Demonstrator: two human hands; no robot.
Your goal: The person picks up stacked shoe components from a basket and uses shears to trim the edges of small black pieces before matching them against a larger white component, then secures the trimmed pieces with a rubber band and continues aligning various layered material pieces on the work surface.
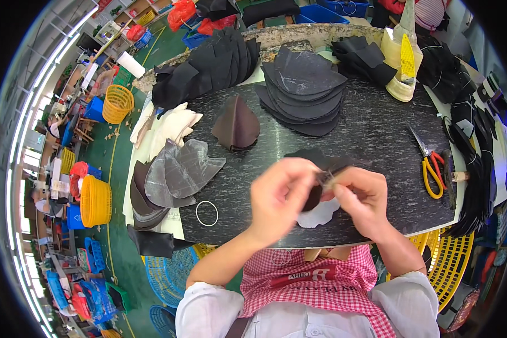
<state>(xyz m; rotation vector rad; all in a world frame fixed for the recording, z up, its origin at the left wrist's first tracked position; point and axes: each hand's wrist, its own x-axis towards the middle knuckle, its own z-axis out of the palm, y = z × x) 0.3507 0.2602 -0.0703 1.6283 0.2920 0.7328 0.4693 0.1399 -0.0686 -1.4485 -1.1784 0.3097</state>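
1. Item in hand: a small black piece of flexible sheet material is between the hands, over the near part of the black, pale-streaked surface. Clock positions below run from the hands.
2. Right hand: grip narrow, thumb and finger pinched on the black piece's edge, apparently to steady it.
3. Left hand: fingers bent close to the same piece; motion blur, so whether the grip is closed cannot be told.
4. Six o'clock: a pale grey, wavy-edged flat piece shows just below the fingers; whether it joins the black piece cannot be told.
5. Twelve o'clock: black, rounded sheet pieces lie in an overlapping stack, probably so that single ones lift easily.
6. Ten o'clock: a dark brown, pointed, folded piece lies alone.
7. Nine o'clock: a thin white ring lies flat near grey, filmy-looking sheet pieces.
8. Between two and three: metal scissors with yellow and red handles, presumably kept within right-hand reach.
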